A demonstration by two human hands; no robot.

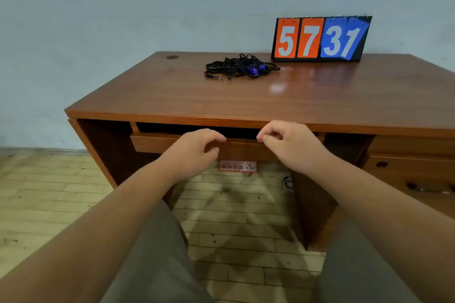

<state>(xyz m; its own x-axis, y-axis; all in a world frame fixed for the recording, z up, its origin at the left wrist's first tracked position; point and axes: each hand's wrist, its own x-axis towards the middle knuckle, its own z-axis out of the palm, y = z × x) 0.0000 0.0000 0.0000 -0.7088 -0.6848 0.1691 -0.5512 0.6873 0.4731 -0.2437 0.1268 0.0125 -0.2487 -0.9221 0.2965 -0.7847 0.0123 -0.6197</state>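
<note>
Mid-frame, the left hand (pixel 194 149) gripped the smooth wooden drawer front (pixel 154 142); the right hand's (pixel 289 142) curled grip was unclear, the interior dark.

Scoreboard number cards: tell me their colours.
Orange cards left, blue cards right, white digits; head view.

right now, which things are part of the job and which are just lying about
In use: tray, left hand, right hand at its front edge.
Lying about: cables, scoreboard, both on the desk.
</note>
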